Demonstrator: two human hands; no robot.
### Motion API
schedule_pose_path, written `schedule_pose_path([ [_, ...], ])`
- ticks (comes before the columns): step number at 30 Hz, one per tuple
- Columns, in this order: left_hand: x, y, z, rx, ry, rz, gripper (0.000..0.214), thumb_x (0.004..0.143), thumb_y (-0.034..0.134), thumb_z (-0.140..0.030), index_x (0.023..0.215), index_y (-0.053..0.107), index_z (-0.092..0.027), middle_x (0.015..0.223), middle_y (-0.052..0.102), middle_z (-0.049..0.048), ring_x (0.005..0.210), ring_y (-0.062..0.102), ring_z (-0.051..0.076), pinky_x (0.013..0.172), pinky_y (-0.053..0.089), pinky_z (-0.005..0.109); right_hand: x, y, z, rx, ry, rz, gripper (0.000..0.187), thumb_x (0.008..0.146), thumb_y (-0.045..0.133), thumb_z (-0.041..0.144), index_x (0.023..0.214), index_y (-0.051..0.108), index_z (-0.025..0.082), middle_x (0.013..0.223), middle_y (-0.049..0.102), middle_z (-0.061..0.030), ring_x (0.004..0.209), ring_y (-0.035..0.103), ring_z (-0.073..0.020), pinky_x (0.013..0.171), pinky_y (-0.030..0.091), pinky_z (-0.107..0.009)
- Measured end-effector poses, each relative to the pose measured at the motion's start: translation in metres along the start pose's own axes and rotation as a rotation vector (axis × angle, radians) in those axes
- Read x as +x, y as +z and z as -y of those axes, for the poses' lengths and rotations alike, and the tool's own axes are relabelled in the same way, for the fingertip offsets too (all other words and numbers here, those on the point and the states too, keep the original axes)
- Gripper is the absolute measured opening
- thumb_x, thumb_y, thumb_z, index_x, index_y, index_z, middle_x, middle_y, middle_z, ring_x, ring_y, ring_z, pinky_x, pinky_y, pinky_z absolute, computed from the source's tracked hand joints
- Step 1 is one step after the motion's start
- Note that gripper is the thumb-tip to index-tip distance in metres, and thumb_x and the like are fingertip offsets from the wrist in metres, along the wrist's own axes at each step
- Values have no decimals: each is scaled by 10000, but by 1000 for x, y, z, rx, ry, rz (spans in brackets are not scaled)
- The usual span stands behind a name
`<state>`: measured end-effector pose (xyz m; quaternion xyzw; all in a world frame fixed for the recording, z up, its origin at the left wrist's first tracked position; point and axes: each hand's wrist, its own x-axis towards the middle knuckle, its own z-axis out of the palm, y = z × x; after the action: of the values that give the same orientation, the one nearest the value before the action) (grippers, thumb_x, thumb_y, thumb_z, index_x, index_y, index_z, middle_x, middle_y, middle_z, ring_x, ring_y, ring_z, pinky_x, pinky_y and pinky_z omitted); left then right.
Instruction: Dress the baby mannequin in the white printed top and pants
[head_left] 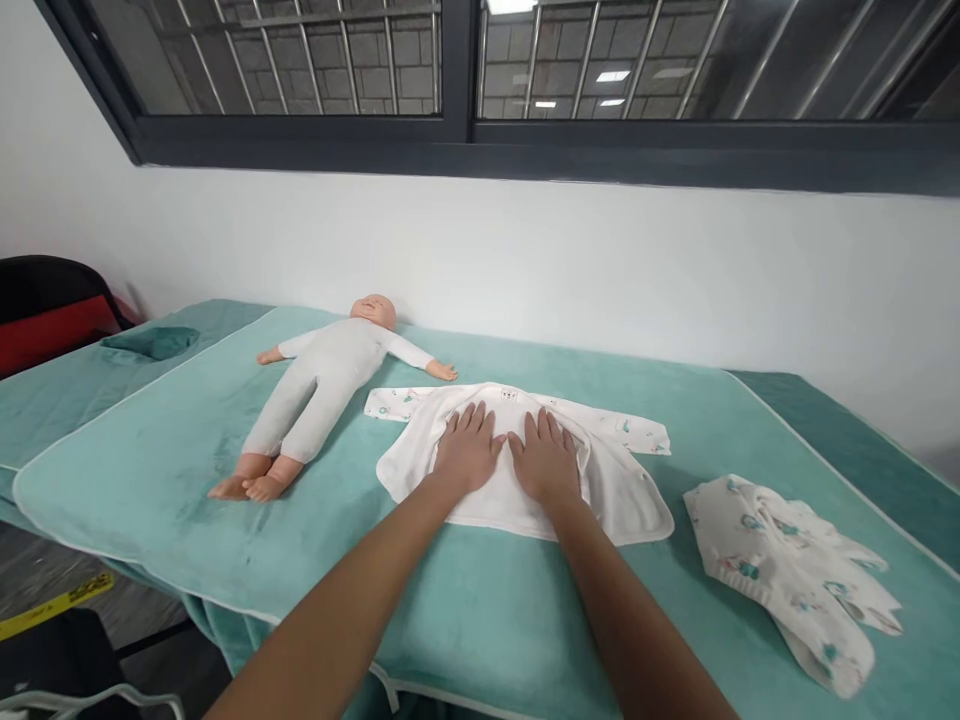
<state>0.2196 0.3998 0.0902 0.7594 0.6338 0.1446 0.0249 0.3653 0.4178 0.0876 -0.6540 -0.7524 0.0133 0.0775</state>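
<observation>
Lying open and flat on the white garment (506, 492), your hands (468, 452) grasp nothing; an uneven sideways slide could rumple it.

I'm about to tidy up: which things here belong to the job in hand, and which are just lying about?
Likely the job:
shirt, under left hand and right hand
doll
printed clothing
mat

Likely just lying about:
red-and-black item
yellow strip
</observation>
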Motion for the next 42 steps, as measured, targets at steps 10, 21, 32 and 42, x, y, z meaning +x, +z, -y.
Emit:
schedule_pose_path([
  [10, 15, -4, 5, 6, -50, 67, 597, 960, 232, -468, 1472, 365, -192, 1579, 303, 75, 1473, 188, 274, 1178, 193, 511, 26, 0, -11, 22, -54, -21, 663, 983, 231, 443, 1483, 298, 11, 1578, 233, -210, 1477, 164, -286, 1157, 225, -405],
  [21, 44, 5, 10, -2, -77, 31, 558, 960, 269, -431, 1449, 381, -185, 1570, 314, 105, 1435, 264, 279, 1145, 263, 481, 50, 4, -15, 41, -155, -9, 609, 983, 274, 379, 1475, 317, 22, 1572, 272, -179, 1460, 210, -279, 1164, 217, -383],
  [32, 41, 2, 6, 20, -60, -11, 496, 963, 300, -379, 1418, 439, -240, 1546, 357, 101, 1405, 317, 295, 1124, 288, 503, 46, 2, -12, 51, -139, -23, 594, 985, 268, 374, 1466, 344, 33, 1565, 294, -176, 1462, 211, -269, 1169, 221, -387],
  [42, 10, -5, 0, 45, -45, 20, 566, 971, 251, -416, 1468, 383, -179, 1574, 307, 105, 1461, 222, 300, 1167, 206, 515, 21, -1, -9, 22, -165, -33, 606, 995, 237, 363, 1475, 327, 3, 1566, 280, -187, 1474, 190, -274, 1172, 218, -398],
])
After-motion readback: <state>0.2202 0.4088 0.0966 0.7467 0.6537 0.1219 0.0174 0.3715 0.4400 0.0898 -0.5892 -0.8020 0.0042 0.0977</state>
